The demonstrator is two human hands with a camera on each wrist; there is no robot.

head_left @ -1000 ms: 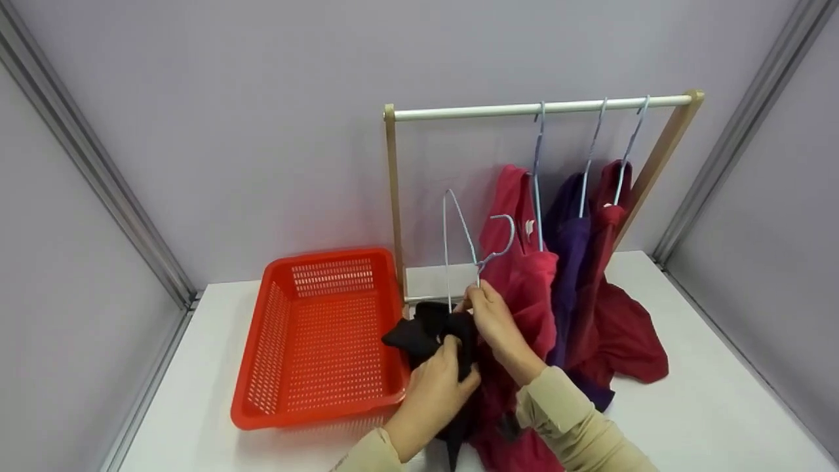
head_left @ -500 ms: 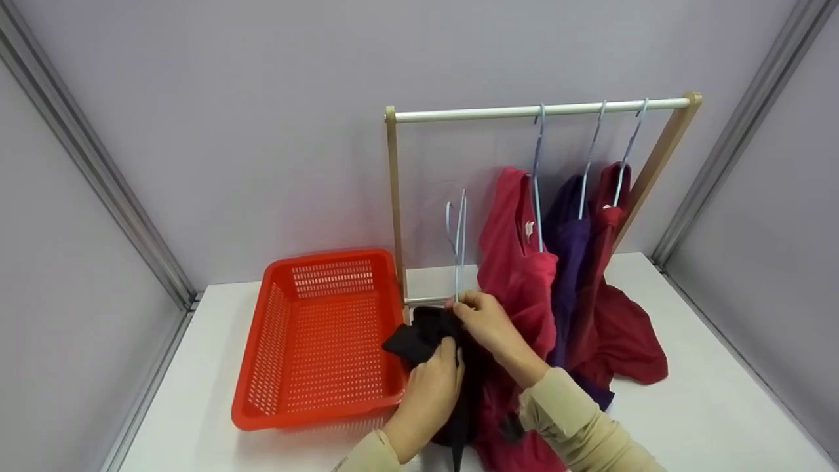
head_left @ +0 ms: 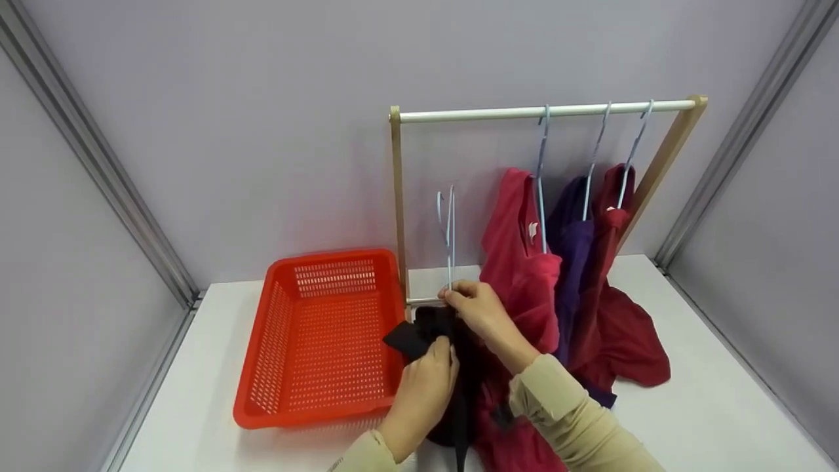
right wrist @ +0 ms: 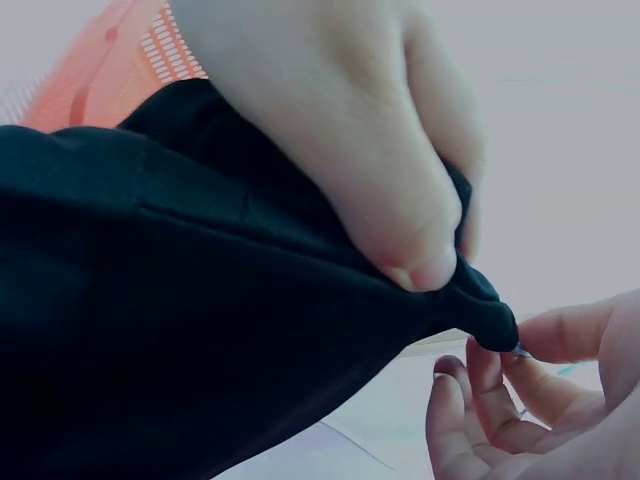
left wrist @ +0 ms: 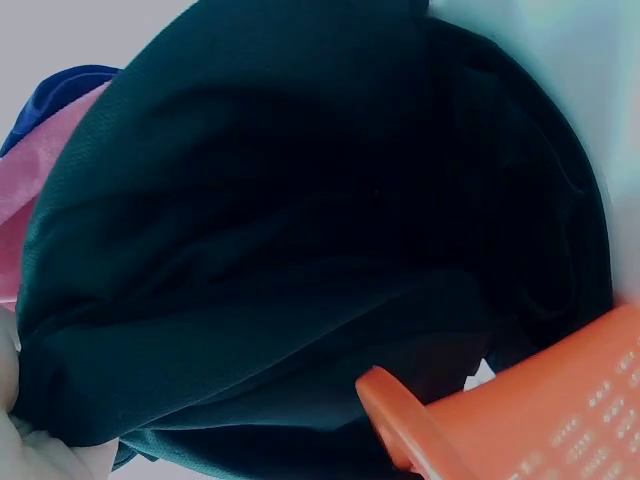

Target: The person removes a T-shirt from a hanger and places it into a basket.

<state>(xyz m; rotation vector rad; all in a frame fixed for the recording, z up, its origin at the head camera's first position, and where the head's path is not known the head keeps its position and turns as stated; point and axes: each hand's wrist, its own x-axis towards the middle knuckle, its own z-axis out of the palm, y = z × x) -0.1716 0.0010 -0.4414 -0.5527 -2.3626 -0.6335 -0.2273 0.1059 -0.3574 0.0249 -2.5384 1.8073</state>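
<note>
My left hand point(head_left: 425, 383) pinches a black garment point(head_left: 406, 339) beside the basket's right rim. In the left wrist view the black cloth point(left wrist: 240, 190) hangs in wide folds across most of the picture. Just above it, my right hand point(head_left: 482, 313) pinches the wire of a light blue hanger point(head_left: 450, 236), which stands nearly edge-on with its hook up. The hanger's lower part goes out of sight at the cloth. In the right wrist view, the left thumb and fingers point(right wrist: 430, 265) squeeze the gathered cloth close to the right fingertips point(right wrist: 540, 335).
A red perforated basket point(head_left: 262, 341) stands left of the hands. Behind them is a clothes rack point(head_left: 472, 115) with wooden legs. On its right half hang a pink garment point(head_left: 514, 242), a purple one point(head_left: 575, 262) and a dark red one point(head_left: 600, 295), each on a wire hanger.
The hanger has turned from a wide, tilted view to nearly edge-on and upright, then shifted slightly left. My right hand has moved a little left and up. The left hand keeps hold of the garment.
</note>
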